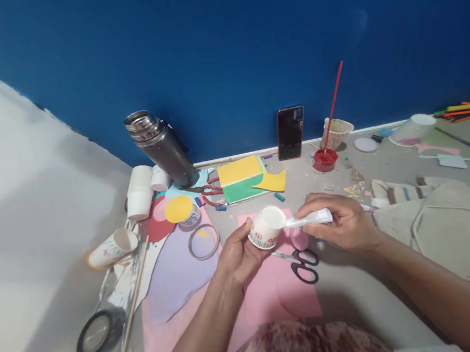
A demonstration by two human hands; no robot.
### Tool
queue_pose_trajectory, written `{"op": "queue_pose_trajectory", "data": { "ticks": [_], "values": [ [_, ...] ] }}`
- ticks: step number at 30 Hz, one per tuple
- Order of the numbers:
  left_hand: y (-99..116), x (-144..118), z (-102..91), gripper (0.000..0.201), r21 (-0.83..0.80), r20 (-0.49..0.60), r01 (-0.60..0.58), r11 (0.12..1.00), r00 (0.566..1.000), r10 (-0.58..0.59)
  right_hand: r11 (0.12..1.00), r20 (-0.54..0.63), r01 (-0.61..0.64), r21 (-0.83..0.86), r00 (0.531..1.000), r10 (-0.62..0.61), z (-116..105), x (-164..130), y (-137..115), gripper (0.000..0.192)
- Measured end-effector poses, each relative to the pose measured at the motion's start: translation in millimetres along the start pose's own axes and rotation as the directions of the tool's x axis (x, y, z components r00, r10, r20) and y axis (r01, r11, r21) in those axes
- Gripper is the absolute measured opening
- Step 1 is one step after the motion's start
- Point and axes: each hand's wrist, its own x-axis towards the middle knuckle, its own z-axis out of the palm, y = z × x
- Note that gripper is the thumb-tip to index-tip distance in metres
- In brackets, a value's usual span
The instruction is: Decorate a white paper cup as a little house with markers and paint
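My left hand point(239, 254) is wrapped round a small white paper cup point(268, 228) with red flowers and green marks drawn on its side. The cup is held bottom up and tilted. In my right hand point(343, 223) is a white glue tube point(313, 218), gripped between thumb and fingers. Its tip points left and meets the edge of the cup's base. Below the cup, scissors point(303, 267) with black handles lie on pink paper point(265, 301).
A dark steel flask point(165, 149), a propped phone point(291, 133) and a red paint pot point(324, 160) with a stick stand along the blue wall. Paper cups point(139, 191), a tape roll point(94, 335) and lilac paper point(178, 271) are at left. Cloth point(446, 226) lies at right.
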Motion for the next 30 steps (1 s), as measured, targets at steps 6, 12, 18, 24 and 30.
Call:
{"op": "queue_pose_trajectory", "data": {
  "ticks": [6, 12, 18, 24, 30],
  "values": [
    [-7, 4, -2.2, 0.009, 0.038, -0.016, -0.132, 0.991, 0.991, 0.133, 0.986, -0.006, 0.153, -0.071, 0.988, -0.153, 12, -1, -5, 0.017],
    [-16, 4, -3.0, 0.026, 0.173, 0.078, -0.229, 0.958, 0.973, 0.218, 0.942, -0.004, 0.260, -0.211, 0.964, -0.267, 20, -2, -8, 0.017],
    [-21, 0, -3.5, 0.043, 0.300, 0.140, -0.309, 0.903, 0.950, 0.278, 0.981, -0.136, -0.004, -0.194, 0.990, -0.023, 10, 1, -13, 0.011],
    [-22, -7, 3.0, 0.041, 0.278, 0.212, -0.276, 0.920, 0.952, 0.221, 0.933, -0.158, -0.357, 0.044, 0.920, 0.359, 3, 3, -11, 0.004],
    [-20, -4, 1.0, 0.027, 0.161, 0.234, -0.219, 0.962, 0.956, 0.179, 0.882, -0.158, -0.433, 0.185, 0.873, 0.462, -3, 4, -1, 0.016]
  ]
}}
